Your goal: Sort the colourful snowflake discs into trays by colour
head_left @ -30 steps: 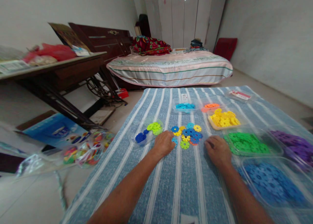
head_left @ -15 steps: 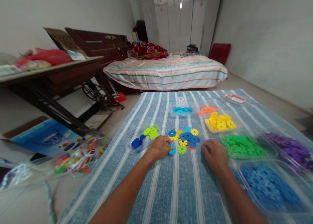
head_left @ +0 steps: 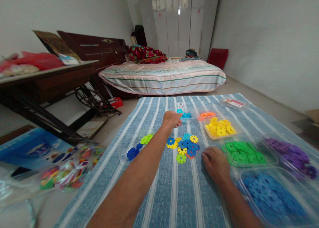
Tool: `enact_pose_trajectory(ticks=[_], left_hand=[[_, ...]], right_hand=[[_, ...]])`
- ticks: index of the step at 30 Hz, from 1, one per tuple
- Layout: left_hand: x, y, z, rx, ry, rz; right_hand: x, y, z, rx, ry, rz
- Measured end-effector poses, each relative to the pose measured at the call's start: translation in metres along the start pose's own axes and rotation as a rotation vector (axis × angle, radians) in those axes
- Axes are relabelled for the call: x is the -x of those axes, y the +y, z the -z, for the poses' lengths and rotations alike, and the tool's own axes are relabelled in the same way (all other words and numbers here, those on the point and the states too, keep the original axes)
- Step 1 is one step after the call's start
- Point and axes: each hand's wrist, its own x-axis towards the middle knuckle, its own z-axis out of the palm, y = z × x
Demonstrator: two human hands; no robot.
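Observation:
My left hand (head_left: 172,119) reaches over the front of the tub of light blue discs (head_left: 190,115), its fingers pinched on a light blue snowflake disc (head_left: 179,111). Curled loosely on the cloth, my right hand (head_left: 216,162) shows nothing in its fingers. It lies between the mixed pile and the tub of green discs (head_left: 245,152). In the mixed pile, dark blue discs (head_left: 187,144) overlap yellow, light blue and orange ones. A lime green disc (head_left: 181,158) lies at the pile's near edge.
Tubs of yellow (head_left: 220,127), orange (head_left: 207,114), purple (head_left: 290,151) and blue discs (head_left: 272,194) stand on the right. Left of the pile are dark blue (head_left: 133,153) and lime discs (head_left: 146,139) in clear containers. A lidded box (head_left: 233,103) sits at the far right.
My left hand has moved from the mixed pile forward to the light blue tub, taking a light blue disc from the pile's left side. My right hand has stayed about where it was.

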Motion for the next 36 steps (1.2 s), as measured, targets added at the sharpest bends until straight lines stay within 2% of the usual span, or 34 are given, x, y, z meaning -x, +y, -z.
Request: enact_pose_trajectory(ticks=[7,10,13,19,26,32,36], left_hand=[[0.025,-0.054,0.004,-0.515,-0.046,-0.103],[0.039,-0.063,0.004,-0.735,-0.06,-0.157],[0.047,-0.064,0.001,-0.954,-0.136,-0.235],[0.048,-0.059,-0.001,-1.014,-0.226,-0.241],[0.047,-0.054,0.003,-1.057,-0.235,-0.247],[0.051,-0.047,0.009,-1.078,-0.122,-0.211],[0.064,-0.033,0.003,-0.905,-0.057,-0.27]], right_hand=[[-0.002,-0.002,0.001,0.024,-0.001,-0.012],[-0.002,-0.002,0.001,0.032,-0.009,-0.014],[-0.002,-0.002,0.002,0.034,-0.011,-0.012],[-0.002,-0.001,0.002,0.03,-0.014,-0.008],[-0.003,-0.002,0.001,0.043,-0.023,-0.029],[-0.003,-0.003,0.002,0.034,-0.032,-0.045],[-0.004,-0.005,0.003,0.036,-0.023,-0.052]])
